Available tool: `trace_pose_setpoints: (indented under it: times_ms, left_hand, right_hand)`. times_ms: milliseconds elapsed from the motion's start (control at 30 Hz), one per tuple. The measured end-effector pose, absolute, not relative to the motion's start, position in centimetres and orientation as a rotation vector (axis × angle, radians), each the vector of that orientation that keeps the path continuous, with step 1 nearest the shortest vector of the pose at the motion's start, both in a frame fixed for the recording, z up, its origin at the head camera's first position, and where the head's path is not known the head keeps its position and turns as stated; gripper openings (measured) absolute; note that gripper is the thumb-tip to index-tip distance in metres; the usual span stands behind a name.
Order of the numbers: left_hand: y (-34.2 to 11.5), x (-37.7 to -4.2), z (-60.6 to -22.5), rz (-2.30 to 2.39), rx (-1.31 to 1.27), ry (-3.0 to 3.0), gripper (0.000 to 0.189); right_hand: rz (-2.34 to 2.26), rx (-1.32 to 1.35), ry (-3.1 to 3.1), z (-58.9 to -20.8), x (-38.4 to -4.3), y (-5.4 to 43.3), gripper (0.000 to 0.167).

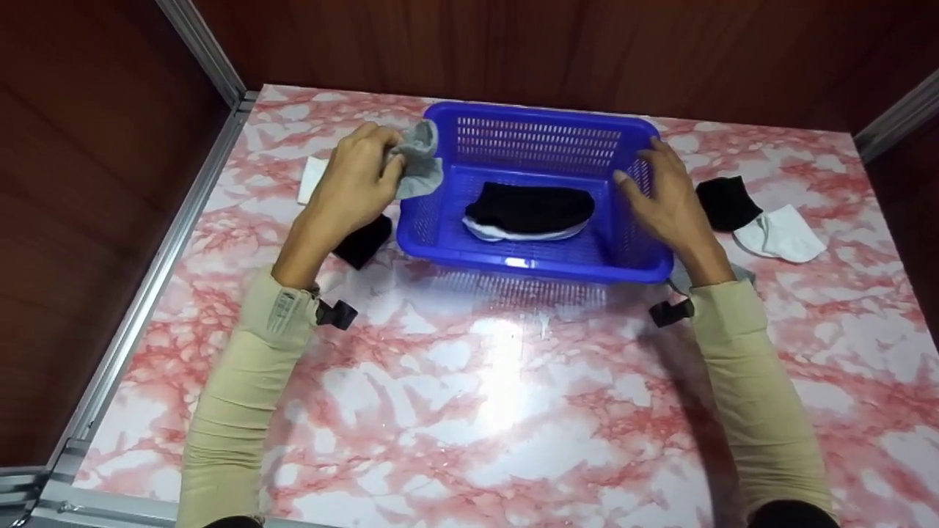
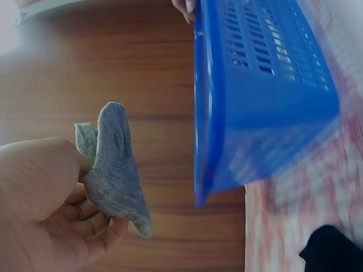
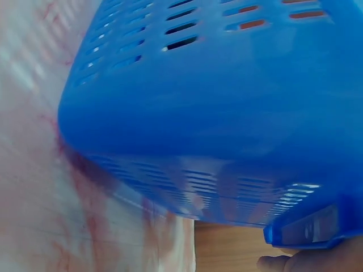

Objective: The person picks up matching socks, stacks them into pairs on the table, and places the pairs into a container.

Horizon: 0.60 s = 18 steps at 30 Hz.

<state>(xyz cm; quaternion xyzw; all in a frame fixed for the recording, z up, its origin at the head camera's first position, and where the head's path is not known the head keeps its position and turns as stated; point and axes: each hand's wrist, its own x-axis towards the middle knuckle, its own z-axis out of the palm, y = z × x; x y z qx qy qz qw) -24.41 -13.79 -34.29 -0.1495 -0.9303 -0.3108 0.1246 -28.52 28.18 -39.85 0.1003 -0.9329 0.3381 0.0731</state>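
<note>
My left hand (image 1: 359, 176) pinches a grey sock (image 1: 419, 165) between thumb and fingers, at the left rim of a blue plastic basket (image 1: 528, 273). In the left wrist view the same grey sock (image 2: 116, 170) hangs bunched from the fingers, beside the basket's outer wall (image 2: 272, 119). On the right, my right hand (image 1: 664, 194) holds the basket by its right rim, the thumb reaching over the inside. Only some fingers (image 3: 275, 263) show low in the right wrist view. A folded black sock (image 1: 535, 207) lies on a white sock (image 1: 506, 233) inside the basket.
Left of the basket lie a white sock (image 1: 311, 180) and a black sock (image 1: 364, 240), partly behind my left arm. To the right are another black sock (image 1: 728, 203), a white sock (image 1: 783, 235) and a grey piece (image 1: 681, 279) under my wrist. Brown panels (image 1: 550, 51) enclose the marbled table (image 1: 455, 411).
</note>
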Motion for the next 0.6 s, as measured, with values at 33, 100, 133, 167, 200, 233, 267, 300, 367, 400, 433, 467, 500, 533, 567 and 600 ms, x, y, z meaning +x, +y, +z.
trace_pose_setpoints:
  times_ms: [33, 100, 133, 167, 200, 233, 267, 300, 367, 400, 433, 467, 500, 533, 567, 600]
  left_hand:
    - [-13.5, -24.2, -34.1, -0.919, -0.446, -2.709, 0.026]
    - [-12.9, -23.7, -33.9, -0.946, -0.469, -2.701, 0.024]
    - [-12.6, -23.5, -33.9, -0.960, -0.481, -2.700, 0.024]
    - [-12.2, -23.2, -33.8, -0.973, -0.497, -2.699, 0.023]
    - [-11.9, -22.9, -33.8, -0.984, -0.514, -2.695, 0.022]
    - [-11.6, -22.6, -33.8, -0.989, -0.535, -2.689, 0.022]
    - [-11.3, -22.4, -33.8, -0.989, -0.558, -2.685, 0.022]
    - [-11.0, -22.1, -33.9, -0.984, -0.580, -2.684, 0.022]
    - [-10.3, -21.4, -33.9, -0.986, -0.625, -2.678, 0.021]
    - [-9.9, -21.1, -34.0, -0.987, -0.650, -2.676, 0.021]
    - [-9.5, -20.7, -34.1, -0.992, -0.669, -2.685, 0.021]
    - [-9.1, -20.3, -34.1, -1.004, -0.688, -2.696, 0.021]
    - [-8.6, -19.9, -34.3, -1.017, -0.713, -2.700, 0.021]
    - [-8.2, -19.5, -34.4, -1.034, -0.735, -2.708, 0.021]
    - [-7.8, -19.1, -34.6, -1.044, -0.755, -2.718, 0.021]
    - [-7.4, -18.7, -34.9, -1.050, -0.775, -2.730, 0.021]
  right_hand:
    - [1.032, 0.290, -2.787, -39.7, -28.4, 28.2, 0.066]
    - [1.061, 0.276, -2.752, -39.2, -28.1, 28.1, 0.065]
    - [1.065, 0.272, -2.734, -38.9, -27.9, 28.1, 0.064]
    - [1.071, 0.272, -2.715, -38.7, -27.6, 28.0, 0.062]
    - [1.071, 0.277, -2.695, -38.4, -27.3, 27.9, 0.060]
    - [1.070, 0.284, -2.674, -38.1, -27.0, 27.8, 0.058]
    - [1.067, 0.292, -2.655, -37.9, -26.6, 27.6, 0.055]
    - [1.061, 0.300, -2.640, -37.6, -26.2, 27.4, 0.053]
    - [1.056, 0.319, -2.606, -37.2, -25.2, 27.0, 0.049]
    - [1.055, 0.332, -2.589, -37.1, -24.7, 26.7, 0.047]
    - [1.063, 0.347, -2.572, -37.0, -24.1, 26.5, 0.046]
    - [1.072, 0.364, -2.555, -36.9, -23.6, 26.2, 0.044]
    - [1.085, 0.384, -2.539, -36.8, -23.0, 26.0, 0.042]
    - [1.095, 0.409, -2.525, -36.8, -22.5, 25.7, 0.041]
    - [1.095, 0.438, -2.516, -36.7, -21.9, 25.4, 0.040]
    - [1.096, 0.467, -2.510, -36.7, -21.3, 25.2, 0.039]
